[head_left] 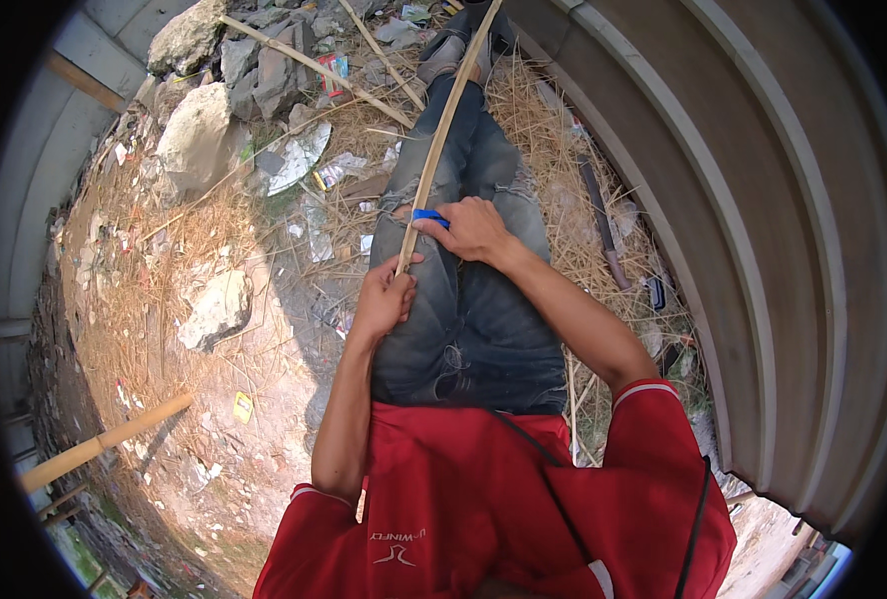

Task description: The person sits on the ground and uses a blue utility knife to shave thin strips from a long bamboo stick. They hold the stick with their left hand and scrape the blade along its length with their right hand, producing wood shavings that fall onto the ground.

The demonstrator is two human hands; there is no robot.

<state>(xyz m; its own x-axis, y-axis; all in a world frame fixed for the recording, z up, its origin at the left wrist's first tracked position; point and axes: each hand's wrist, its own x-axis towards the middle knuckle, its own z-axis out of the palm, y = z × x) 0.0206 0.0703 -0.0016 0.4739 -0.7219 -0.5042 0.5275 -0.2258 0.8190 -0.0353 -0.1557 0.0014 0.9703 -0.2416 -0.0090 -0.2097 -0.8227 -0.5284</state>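
A long, pale bamboo strip (439,150) runs lengthwise over my outstretched legs, from my lap up past my feet. My left hand (383,298) is closed round its near end, fingers and thumb pinching it. Just beyond, my right hand (468,230) is closed on a small blue tool (429,217), which lies against the strip. Whether the tool has a blade cannot be made out, since my fingers cover part of it. Beneath both hands are my worn, torn jeans (463,329).
Corrugated metal sheeting (683,150) rises close on my right. A dark, long-handled tool (598,215) lies in the straw beside it. More bamboo strips (313,68) and large rocks (196,140) lie ahead to the left, among litter. A bamboo pole (109,439) juts in at far left.
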